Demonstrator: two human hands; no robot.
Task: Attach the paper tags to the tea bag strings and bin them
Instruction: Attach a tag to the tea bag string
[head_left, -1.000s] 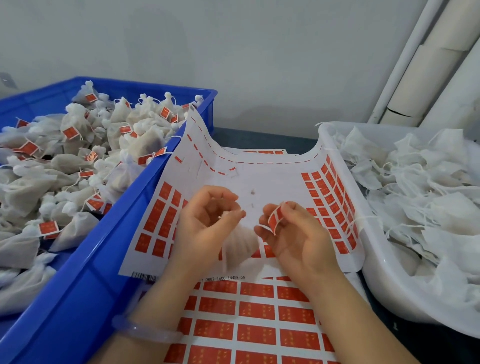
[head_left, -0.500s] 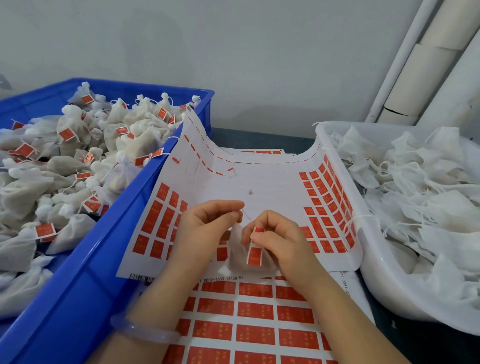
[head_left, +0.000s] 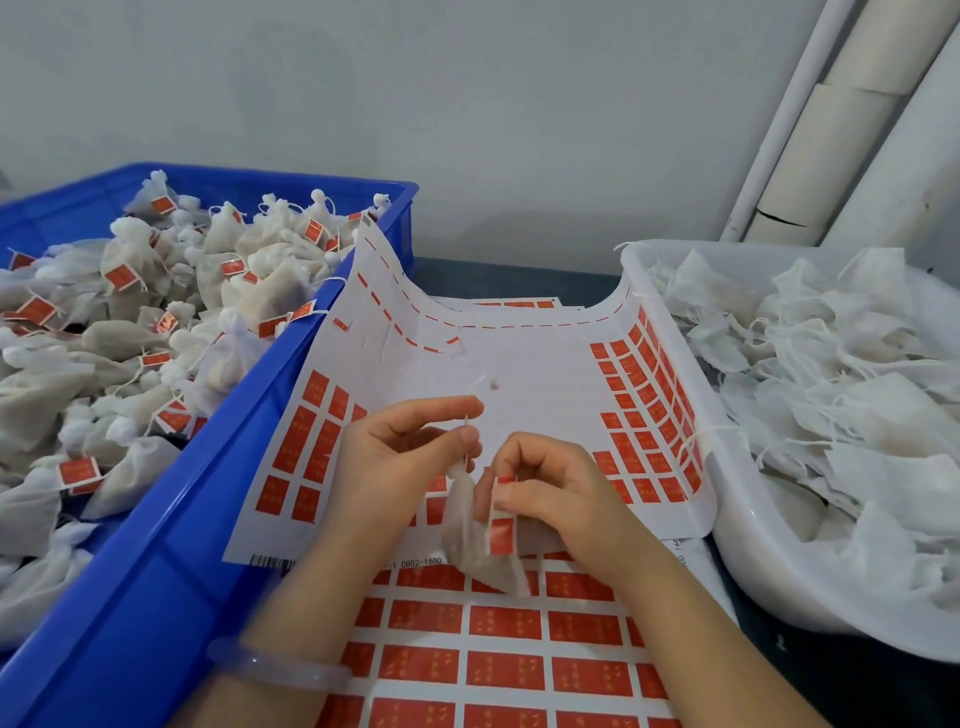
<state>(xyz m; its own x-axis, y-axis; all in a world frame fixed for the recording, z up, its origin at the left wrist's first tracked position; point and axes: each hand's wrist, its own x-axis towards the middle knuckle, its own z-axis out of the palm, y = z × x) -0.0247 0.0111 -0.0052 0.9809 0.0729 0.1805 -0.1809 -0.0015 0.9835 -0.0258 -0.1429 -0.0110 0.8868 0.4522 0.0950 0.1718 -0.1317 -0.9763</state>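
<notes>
My left hand (head_left: 400, 457) pinches the thin white string (head_left: 467, 441) of a tea bag between thumb and forefinger. The white gauze tea bag (head_left: 483, 551) hangs below, between both hands. My right hand (head_left: 545, 493) pinches a red paper tag (head_left: 501, 535) folded at the string, fingers curled over it. Both hands work above sheets of red tag stickers (head_left: 498, 670), the upper sheet (head_left: 530, 374) curling up between the two containers.
A blue crate (head_left: 171, 545) on the left holds several tagged tea bags (head_left: 171, 312). A white tub (head_left: 737, 540) on the right holds untagged bags with loose strings (head_left: 831, 395). White pipes (head_left: 831, 119) lean against the wall at the back right.
My right hand has brought the red tag from a raised, open-palm hold down onto the string by the bag. My left hand has kept its pinch on the string and lifted it taut.
</notes>
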